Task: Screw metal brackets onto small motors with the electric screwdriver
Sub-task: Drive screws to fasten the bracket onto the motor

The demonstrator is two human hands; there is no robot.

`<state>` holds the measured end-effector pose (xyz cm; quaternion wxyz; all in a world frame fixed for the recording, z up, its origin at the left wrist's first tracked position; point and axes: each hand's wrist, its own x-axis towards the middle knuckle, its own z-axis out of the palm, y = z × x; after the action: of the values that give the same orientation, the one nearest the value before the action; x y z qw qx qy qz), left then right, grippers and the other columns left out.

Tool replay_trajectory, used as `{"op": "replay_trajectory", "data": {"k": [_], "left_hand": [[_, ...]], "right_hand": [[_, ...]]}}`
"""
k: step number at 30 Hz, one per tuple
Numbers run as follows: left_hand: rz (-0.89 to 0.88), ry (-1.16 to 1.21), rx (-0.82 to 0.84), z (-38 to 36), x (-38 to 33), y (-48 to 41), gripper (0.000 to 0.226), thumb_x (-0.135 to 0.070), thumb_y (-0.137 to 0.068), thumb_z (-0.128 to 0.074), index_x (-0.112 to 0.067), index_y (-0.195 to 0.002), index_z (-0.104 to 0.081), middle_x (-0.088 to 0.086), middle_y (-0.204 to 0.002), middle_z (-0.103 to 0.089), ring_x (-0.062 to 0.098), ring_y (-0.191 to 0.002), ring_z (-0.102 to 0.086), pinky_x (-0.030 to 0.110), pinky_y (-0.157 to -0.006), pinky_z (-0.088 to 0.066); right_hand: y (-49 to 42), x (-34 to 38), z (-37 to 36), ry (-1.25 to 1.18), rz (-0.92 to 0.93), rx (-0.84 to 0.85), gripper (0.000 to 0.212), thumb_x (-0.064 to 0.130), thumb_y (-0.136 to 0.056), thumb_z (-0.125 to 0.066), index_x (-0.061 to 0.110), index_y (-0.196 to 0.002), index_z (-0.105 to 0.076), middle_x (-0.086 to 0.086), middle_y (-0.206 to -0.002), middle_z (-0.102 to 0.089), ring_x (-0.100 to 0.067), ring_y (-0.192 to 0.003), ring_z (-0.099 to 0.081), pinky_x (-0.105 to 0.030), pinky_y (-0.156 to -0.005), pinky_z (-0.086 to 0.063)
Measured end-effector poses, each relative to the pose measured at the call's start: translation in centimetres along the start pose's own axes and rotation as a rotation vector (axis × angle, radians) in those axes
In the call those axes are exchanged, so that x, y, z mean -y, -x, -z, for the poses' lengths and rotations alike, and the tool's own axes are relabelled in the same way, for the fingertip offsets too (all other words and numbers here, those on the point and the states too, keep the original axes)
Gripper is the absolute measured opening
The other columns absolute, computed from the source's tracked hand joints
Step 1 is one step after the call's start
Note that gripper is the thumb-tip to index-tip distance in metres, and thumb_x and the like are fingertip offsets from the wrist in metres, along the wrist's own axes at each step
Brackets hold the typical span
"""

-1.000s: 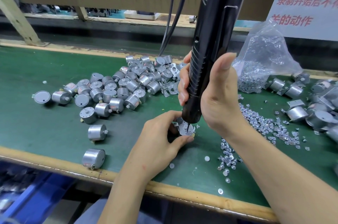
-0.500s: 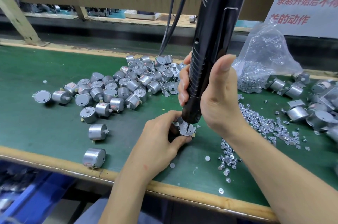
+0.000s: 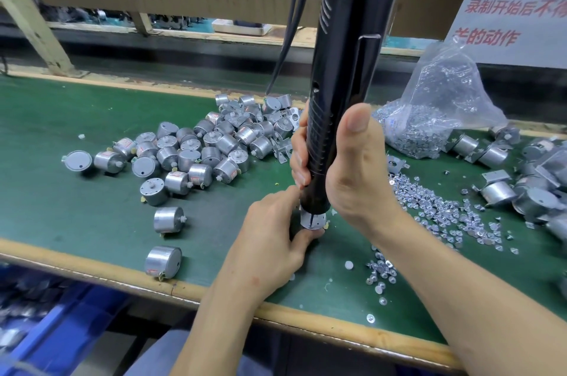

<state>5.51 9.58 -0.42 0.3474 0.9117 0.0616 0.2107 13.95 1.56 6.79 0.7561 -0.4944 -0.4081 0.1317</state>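
Observation:
My right hand [image 3: 346, 170] grips the black electric screwdriver [image 3: 340, 84], which stands almost upright with its tip pressed down onto a small silver motor [image 3: 313, 220]. My left hand [image 3: 270, 240] pinches that motor on the green mat, thumb at its front and fingers behind. The bracket on the motor is mostly hidden by the screwdriver tip and my fingers. A pile of bare motors [image 3: 208, 142] lies to the left. Loose screws [image 3: 441, 216] are scattered to the right.
A clear plastic bag of metal parts [image 3: 435, 112] sits at the back right. Motors with brackets [image 3: 521, 191] lie at the far right. Two single motors [image 3: 164, 260] lie near the table's wooden front edge [image 3: 92, 265]. Black cables [image 3: 291, 23] hang behind the screwdriver.
The screwdriver has sunk lower onto the motor, its collar now close to the motor top. Both hands keep their hold in the same place.

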Motion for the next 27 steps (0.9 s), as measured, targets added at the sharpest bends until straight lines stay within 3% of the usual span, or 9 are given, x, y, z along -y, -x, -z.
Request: {"op": "replay_trajectory", "data": {"k": [4, 9, 14, 19, 24, 27], "left_hand": [[-0.014, -0.012, -0.011, 0.1, 0.2, -0.1, 0.027, -0.021, -0.080, -0.077, -0.030, -0.085, -0.052, -0.016, -0.070, -0.049, 0.001, -0.065, -0.045, 0.015, -0.058, -0.030], [-0.012, 0.003, -0.009, -0.2, 0.3, -0.1, 0.022, -0.026, -0.080, -0.078, -0.026, -0.092, -0.060, -0.008, -0.080, -0.056, 0.012, -0.073, -0.051, 0.029, -0.065, -0.043], [-0.018, -0.022, -0.027, -0.3, 0.4, -0.1, 0.027, -0.026, -0.078, -0.080, -0.032, -0.095, -0.061, -0.017, -0.070, -0.041, 0.003, -0.066, -0.042, 0.016, -0.060, -0.030], [0.000, -0.012, -0.023, -0.3, 0.3, 0.0, 0.033, -0.027, -0.078, -0.081, -0.034, -0.105, -0.063, -0.025, -0.072, -0.043, 0.000, -0.067, -0.046, 0.011, -0.062, -0.030], [0.005, 0.009, 0.018, 0.0, 0.4, 0.3, 0.053, -0.036, -0.078, -0.078, -0.036, -0.127, -0.057, -0.020, -0.096, -0.057, 0.003, -0.082, -0.056, 0.007, -0.073, -0.039], [-0.007, 0.029, 0.031, 0.3, 0.5, 0.4, 0.055, -0.036, -0.078, -0.074, -0.032, -0.129, -0.057, -0.020, -0.101, -0.060, 0.005, -0.087, -0.058, 0.006, -0.076, -0.039]], "right_hand": [[0.0, 0.1, -0.4, -0.011, -0.007, 0.000, 0.093, 0.087, -0.075, -0.050, -0.005, -0.087, -0.040, 0.005, -0.056, -0.052, -0.018, -0.040, -0.044, -0.031, -0.044, -0.037], [0.0, 0.2, -0.1, -0.059, -0.007, -0.015, 0.082, 0.088, -0.072, -0.050, 0.007, -0.091, -0.051, 0.001, -0.059, -0.052, -0.022, -0.042, -0.044, -0.032, -0.046, -0.037], [-0.2, 0.6, 0.2, -0.059, 0.013, -0.037, 0.082, 0.087, -0.071, -0.047, 0.007, -0.090, -0.050, 0.000, -0.058, -0.050, -0.023, -0.043, -0.043, -0.032, -0.046, -0.037], [-0.5, 1.2, 0.7, -0.058, 0.051, -0.070, 0.076, 0.086, -0.071, -0.045, 0.013, -0.091, -0.054, 0.001, -0.057, -0.051, -0.021, -0.042, -0.044, -0.031, -0.048, -0.039], [-0.7, 1.7, 1.3, -0.034, 0.069, -0.092, 0.074, 0.084, -0.073, -0.042, 0.014, -0.091, -0.053, 0.003, -0.059, -0.052, -0.019, -0.043, -0.046, -0.030, -0.049, -0.041], [-0.9, 1.8, 1.5, -0.025, 0.079, -0.104, 0.072, 0.083, -0.074, -0.042, 0.014, -0.091, -0.054, 0.003, -0.058, -0.053, -0.019, -0.043, -0.047, -0.031, -0.048, -0.041]]}}
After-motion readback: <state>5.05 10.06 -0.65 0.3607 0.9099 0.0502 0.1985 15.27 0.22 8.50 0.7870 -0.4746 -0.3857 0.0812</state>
